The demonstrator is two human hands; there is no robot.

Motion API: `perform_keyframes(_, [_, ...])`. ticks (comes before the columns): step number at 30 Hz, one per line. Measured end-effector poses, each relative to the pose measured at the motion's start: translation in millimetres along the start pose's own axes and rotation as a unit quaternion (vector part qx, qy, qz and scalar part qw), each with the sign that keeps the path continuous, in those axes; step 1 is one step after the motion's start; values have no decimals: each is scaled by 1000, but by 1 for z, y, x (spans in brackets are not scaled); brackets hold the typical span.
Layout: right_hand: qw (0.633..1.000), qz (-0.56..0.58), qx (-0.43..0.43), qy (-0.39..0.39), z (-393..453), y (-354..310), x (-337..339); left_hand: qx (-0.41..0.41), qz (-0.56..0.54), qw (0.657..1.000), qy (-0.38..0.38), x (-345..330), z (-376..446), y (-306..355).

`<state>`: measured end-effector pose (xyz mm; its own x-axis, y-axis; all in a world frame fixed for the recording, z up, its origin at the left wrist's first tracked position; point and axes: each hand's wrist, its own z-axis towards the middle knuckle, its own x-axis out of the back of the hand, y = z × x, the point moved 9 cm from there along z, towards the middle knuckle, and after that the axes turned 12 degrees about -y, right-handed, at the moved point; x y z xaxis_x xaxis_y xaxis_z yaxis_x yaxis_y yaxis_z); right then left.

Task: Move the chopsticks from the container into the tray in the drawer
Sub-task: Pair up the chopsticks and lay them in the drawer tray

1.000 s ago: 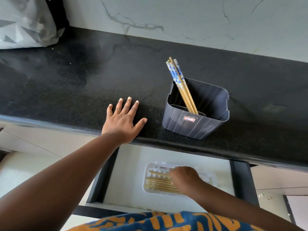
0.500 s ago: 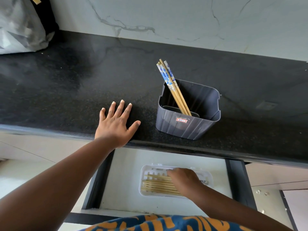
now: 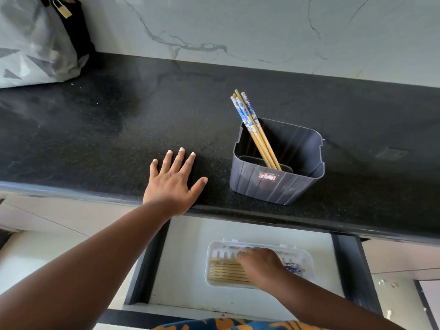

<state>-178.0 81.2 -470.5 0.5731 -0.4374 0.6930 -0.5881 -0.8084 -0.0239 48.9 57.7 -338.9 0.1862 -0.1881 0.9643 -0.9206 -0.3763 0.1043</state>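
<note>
Your right hand [image 3: 260, 266] lies on chopsticks in the drawer tray; its finger state is hidden.
The white slotted plastic tray [image 3: 307, 259] holds about six wooden chopsticks [image 3: 226, 272]; your left hand [image 3: 172, 184] lies flat, fingers spread, on speckled black countertop [image 3: 95, 139]; three blue-patterned chopsticks [image 3: 250, 122] lean in the ribbed grey container [image 3: 273, 186].

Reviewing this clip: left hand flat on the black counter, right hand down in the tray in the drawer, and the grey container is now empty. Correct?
Not quite. The head view shows the grey container holds chopsticks leaning against its back left corner. The rest stands: left hand flat on the black counter, right hand in the tray in the drawer.
</note>
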Motion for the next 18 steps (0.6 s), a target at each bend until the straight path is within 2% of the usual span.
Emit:
perform_keyframes(4, [999,35,5,27,-3,5,0,-1,0,1000,6,0,-1,-1])
perform_keyframes(8, [996,88,-21,20,-18,18,3,-1,-3,1000,0,0,-1,0])
perform_keyframes(11, [987,158,-38,-15,-43,29,22,-2,-6,1000,3,0,-1,0])
perform_keyframes(14, [981,174,-27,-82,-86,29,61,-3,-6,1000,8,0,0,-1])
perform_keyframes(16, [972,201,6,-124,-124,20,95,-3,-8,1000,11,-1,0,-1])
perform_keyframes(18, [958,252,55,-129,-160,8,134,-2,-18,1000,18,0,-1,0])
